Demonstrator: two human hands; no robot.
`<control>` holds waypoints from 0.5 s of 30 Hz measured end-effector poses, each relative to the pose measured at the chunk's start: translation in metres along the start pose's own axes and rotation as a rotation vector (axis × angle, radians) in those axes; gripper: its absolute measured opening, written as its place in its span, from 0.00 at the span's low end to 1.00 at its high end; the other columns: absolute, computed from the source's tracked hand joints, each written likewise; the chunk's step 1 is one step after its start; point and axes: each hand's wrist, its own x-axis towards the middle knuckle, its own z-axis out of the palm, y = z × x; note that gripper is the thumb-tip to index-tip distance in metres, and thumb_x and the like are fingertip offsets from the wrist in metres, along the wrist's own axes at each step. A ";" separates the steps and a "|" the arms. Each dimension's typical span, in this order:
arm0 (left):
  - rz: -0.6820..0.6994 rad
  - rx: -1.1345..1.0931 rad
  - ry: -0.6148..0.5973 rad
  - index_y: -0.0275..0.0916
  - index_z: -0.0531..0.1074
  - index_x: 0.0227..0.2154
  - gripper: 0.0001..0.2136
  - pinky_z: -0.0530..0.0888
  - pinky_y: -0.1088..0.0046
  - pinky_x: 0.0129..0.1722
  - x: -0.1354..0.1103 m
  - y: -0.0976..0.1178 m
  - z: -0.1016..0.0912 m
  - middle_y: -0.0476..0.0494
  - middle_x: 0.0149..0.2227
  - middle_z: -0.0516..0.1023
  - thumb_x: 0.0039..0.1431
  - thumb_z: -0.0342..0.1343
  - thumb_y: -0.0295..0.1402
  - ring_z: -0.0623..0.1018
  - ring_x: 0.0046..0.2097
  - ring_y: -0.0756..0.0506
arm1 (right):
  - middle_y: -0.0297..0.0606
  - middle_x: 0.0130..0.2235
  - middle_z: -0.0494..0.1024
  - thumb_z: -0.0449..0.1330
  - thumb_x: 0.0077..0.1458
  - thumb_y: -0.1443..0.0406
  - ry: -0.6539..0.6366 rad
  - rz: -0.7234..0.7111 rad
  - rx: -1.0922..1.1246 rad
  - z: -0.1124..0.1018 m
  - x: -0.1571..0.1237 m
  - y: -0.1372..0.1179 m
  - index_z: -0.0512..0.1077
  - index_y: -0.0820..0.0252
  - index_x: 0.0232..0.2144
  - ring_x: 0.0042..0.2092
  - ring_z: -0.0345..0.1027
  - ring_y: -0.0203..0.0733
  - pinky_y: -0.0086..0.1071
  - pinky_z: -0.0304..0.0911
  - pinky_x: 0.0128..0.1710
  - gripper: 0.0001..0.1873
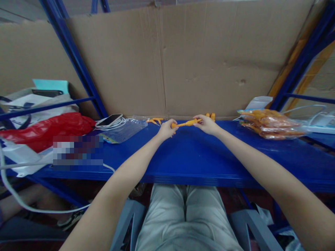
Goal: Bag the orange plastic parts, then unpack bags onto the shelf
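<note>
1. Grip first: the left hand is closed around one end of the slim orange piece, thumb and fingers hiding much of that end.
2. Over to the right hand, and it's a pinch, thumb and fingers on the opposite end; the twisted middle spans the gap between the two hands, over the blue shelf. One part or two joined? Too small to tell.
3. Good form here calls for both ends in one line: wrists level, pressure even, no bending of that thin spiral, which looks to be the weak spot.
4. Steadiest way, by my call: left hand as anchor, any fine adjusting left to the right fingertips.
5. Watch the left side! A branched orange part lies just beside the left hand, a clear bag further left; a careless knuckle could nudge that part.
6. Right side now: orange bits show just behind the right hand, and packed bags sit well apart to its right, so compact movements suit best.
</note>
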 end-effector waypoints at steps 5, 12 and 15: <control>-0.016 -0.024 -0.061 0.37 0.70 0.41 0.09 0.69 0.82 0.17 -0.001 0.000 0.007 0.56 0.22 0.71 0.58 0.58 0.24 0.70 0.18 0.55 | 0.45 0.49 0.77 0.61 0.54 0.67 0.007 -0.024 -0.026 -0.004 -0.014 0.001 0.73 0.60 0.49 0.43 0.75 0.42 0.40 0.71 0.49 0.18; 0.012 -0.048 -0.046 0.37 0.70 0.42 0.09 0.69 0.82 0.17 -0.002 0.000 0.008 0.55 0.22 0.71 0.58 0.58 0.26 0.70 0.17 0.55 | 0.45 0.48 0.78 0.64 0.53 0.65 0.019 0.013 0.044 -0.009 -0.017 -0.007 0.74 0.59 0.48 0.43 0.76 0.44 0.43 0.72 0.49 0.19; 0.055 0.008 -0.019 0.38 0.70 0.42 0.09 0.67 0.83 0.17 -0.004 0.001 0.004 0.56 0.22 0.71 0.57 0.58 0.27 0.70 0.17 0.55 | 0.44 0.41 0.80 0.64 0.54 0.63 0.013 0.094 0.144 -0.008 -0.018 -0.011 0.74 0.62 0.47 0.37 0.77 0.43 0.42 0.74 0.43 0.18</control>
